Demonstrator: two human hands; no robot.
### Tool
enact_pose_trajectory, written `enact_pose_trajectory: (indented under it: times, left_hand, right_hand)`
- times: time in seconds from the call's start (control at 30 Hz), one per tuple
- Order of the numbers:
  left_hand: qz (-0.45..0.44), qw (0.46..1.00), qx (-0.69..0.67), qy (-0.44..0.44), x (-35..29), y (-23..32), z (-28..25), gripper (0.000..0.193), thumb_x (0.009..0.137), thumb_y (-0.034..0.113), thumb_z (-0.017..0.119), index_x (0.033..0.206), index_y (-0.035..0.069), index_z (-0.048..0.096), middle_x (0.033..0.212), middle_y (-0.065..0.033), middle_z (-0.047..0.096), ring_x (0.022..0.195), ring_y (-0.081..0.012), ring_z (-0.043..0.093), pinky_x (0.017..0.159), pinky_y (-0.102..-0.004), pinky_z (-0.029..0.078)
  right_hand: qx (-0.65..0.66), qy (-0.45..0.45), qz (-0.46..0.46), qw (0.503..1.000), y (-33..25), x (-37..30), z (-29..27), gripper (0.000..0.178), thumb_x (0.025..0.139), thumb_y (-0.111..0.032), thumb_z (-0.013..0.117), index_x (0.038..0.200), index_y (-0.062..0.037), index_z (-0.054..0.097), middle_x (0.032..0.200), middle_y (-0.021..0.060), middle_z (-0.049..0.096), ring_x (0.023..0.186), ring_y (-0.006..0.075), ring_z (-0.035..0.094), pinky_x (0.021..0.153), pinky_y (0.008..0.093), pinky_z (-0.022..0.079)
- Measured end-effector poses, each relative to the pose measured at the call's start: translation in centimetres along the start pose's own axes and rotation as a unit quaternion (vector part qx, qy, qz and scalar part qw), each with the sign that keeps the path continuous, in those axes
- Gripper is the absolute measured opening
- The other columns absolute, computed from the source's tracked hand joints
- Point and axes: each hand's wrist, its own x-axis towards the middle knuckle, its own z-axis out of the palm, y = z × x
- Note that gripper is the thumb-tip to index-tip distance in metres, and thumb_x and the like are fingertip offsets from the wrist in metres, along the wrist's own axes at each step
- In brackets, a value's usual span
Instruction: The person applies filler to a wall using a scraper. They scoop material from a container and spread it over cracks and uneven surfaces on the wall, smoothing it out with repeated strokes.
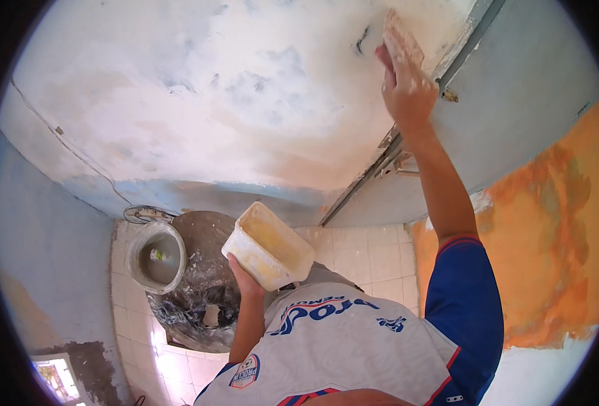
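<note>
My left hand [246,277] grips a cream-coloured plastic tub [259,262] from its left side, in front of my body. The tub is tilted, with a yellowish inside and pale smears on its wall. Up at the far right, my right hand [408,81] reaches to the pale patchy wall [265,88]. Its whitened fingers are stretched out against the surface, the thumb apart on the left. Whether anything lies beneath those fingers is hidden. Just left of them, a short dark mark [361,40] shows on the wall.
A round, stained dark tabletop [201,271] stands below at the left, carrying a bucket [131,260] and crumpled black plastic [208,308]. A cable [86,162] runs down the wall. Right of my hand is a grey metal strip [472,40]; an orange wall [550,237] lies beyond.
</note>
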Motion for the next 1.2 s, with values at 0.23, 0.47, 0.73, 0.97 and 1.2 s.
enact_pose_trajectory:
  times: [0.23,0.47,0.73,0.97,1.2]
  left_hand:
    - [0.028,0.999,0.015,0.012,0.5,-0.4,-0.5,0.074,0.102,0.064,0.028,0.154,0.011,0.033,0.152,-0.0105,0.044,0.138,-0.0308,0.045,0.113,-0.045,0.039]
    - [0.014,1.0,0.007,0.024,-0.4,-0.1,-0.7,0.074,0.102,0.064,0.028,0.154,0.011,0.033,0.153,-0.0107,0.043,0.139,-0.0306,0.044,0.114,-0.0443,0.038]
    - [0.042,0.999,0.017,0.026,0.0,0.1,-0.7,0.075,0.102,0.064,0.028,0.154,0.011,0.033,0.154,-0.0104,0.043,0.139,-0.0305,0.044,0.113,-0.0441,0.038]
    - [0.018,0.999,0.015,0.031,-0.3,0.3,-1.0,0.074,0.102,0.064,0.028,0.154,0.011,0.033,0.153,-0.0107,0.044,0.138,-0.0306,0.045,0.113,-0.0444,0.038]
    - [0.032,0.999,0.011,0.039,0.2,0.1,-1.8,0.074,0.102,0.063,0.028,0.153,0.011,0.034,0.153,-0.0104,0.044,0.137,-0.0303,0.046,0.113,-0.0441,0.039]
  right_hand:
    - [0.113,-0.043,-0.083,0.989,-3.6,-3.7,1.6,0.033,0.088,-0.008,0.067,0.12,-0.0138,0.071,0.11,0.0025,0.075,0.074,0.0174,0.072,0.058,0.0276,0.056]
    - [0.018,-0.039,0.019,0.999,-1.6,-0.4,0.3,0.035,0.085,-0.01,0.071,0.119,-0.0171,0.072,0.118,-0.0007,0.073,0.088,0.0178,0.074,0.059,0.0281,0.056]
    - [0.172,-0.113,-0.086,0.975,-6.1,-6.4,0.9,0.042,0.086,-0.002,0.065,0.126,-0.0158,0.068,0.108,-0.0006,0.075,0.077,0.0187,0.073,0.061,0.0297,0.058]
    - [0.093,-0.061,0.097,0.989,-5.7,-4.0,2.6,0.036,0.089,-0.006,0.064,0.125,-0.0111,0.068,0.111,0.0027,0.074,0.072,0.0209,0.072,0.06,0.0307,0.057]
    - [0.188,-0.093,0.078,0.975,-9.4,-5.9,2.7,0.049,0.085,-0.002,0.067,0.133,-0.0107,0.063,0.118,0.0072,0.073,0.075,0.0218,0.073,0.06,0.0279,0.057]
